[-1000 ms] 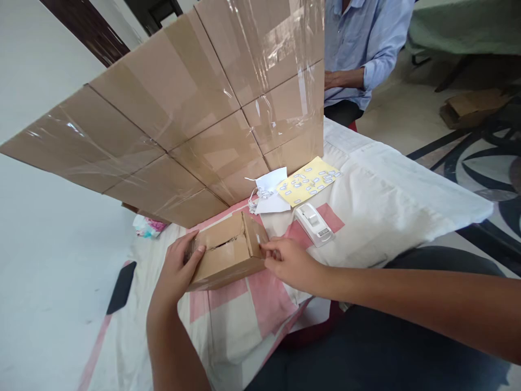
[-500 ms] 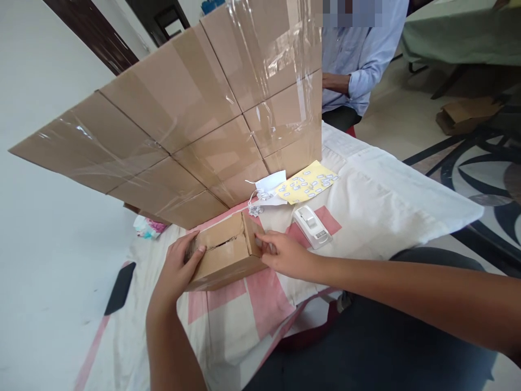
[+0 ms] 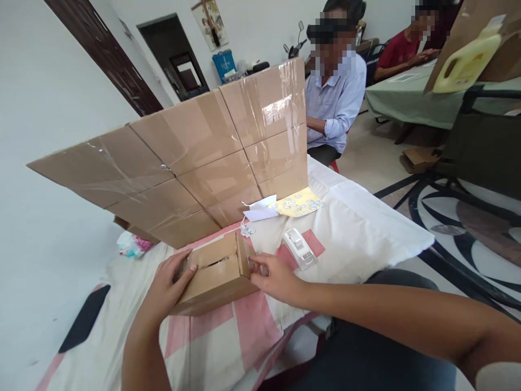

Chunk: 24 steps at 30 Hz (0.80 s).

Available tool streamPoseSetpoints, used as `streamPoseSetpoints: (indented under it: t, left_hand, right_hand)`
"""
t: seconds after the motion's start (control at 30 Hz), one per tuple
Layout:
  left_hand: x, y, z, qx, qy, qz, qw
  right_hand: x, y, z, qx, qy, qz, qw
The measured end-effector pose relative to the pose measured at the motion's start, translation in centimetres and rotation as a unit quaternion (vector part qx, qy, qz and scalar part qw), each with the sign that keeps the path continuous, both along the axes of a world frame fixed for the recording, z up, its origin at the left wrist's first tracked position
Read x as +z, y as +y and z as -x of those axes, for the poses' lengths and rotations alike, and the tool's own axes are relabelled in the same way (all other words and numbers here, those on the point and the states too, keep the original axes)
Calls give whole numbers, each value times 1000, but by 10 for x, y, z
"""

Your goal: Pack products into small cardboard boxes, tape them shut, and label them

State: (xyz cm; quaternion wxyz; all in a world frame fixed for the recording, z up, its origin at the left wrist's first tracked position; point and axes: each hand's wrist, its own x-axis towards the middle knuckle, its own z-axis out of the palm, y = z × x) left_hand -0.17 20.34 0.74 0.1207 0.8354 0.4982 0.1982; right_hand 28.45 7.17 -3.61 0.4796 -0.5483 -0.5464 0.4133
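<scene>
From where I stood, the small cardboard box (image 3: 222, 279) sat on the cloth-covered bench (image 3: 354, 239), directly between the person's hands, its long axis running roughly left to right with the right end angled slightly away. The left hand (image 3: 171, 285) had hold of the left end, thumb on top and fingers spread toward the far side, parted just enough to span it. The right hand (image 3: 279, 278) was at the opposite end, fingers curled and bunched against that end face, thumb close by; whether a small thing was pinched there I couldn't tell. Both hands touched the box, so neither was nearer. A ragged slit ran along its top, too dark to show any contents. Just beyond the right hand lay a white plastic device (image 3: 300, 248), and past it a yellow sheet (image 3: 299, 204) dotted with little pale labels, next to folded white paper (image 3: 262, 208). A tall taped cardboard panel (image 3: 199, 168) stood behind. Farther off, a yellow jug (image 3: 468, 62) stood on a green-covered table (image 3: 411, 103), its contents hidden.
</scene>
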Motion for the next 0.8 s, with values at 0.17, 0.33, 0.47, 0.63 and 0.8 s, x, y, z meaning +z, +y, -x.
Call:
streamPoseSetpoints:
  t: [0.17,0.33,0.47,0.63,0.8]
  left_hand:
    - [-2,1,3,-4,-3,8,1000]
    - [-5,4,5,-3,-15,8,1000]
    - [-6,4,4,-3,-20,2,1000]
    - [-6,5,5,-20,-26,-3,999]
    - [-5,4,10,-11,-65,-10,998]
  right_hand:
    - [-1,1,2,13,21,6,1000]
    - [-4,3,5,31,80,21,996]
    - [-1,2,-1,60,105,64,991]
    - [12,7,-20,159,-29,16,987]
    - [14,24,-23,173,-116,1,978]
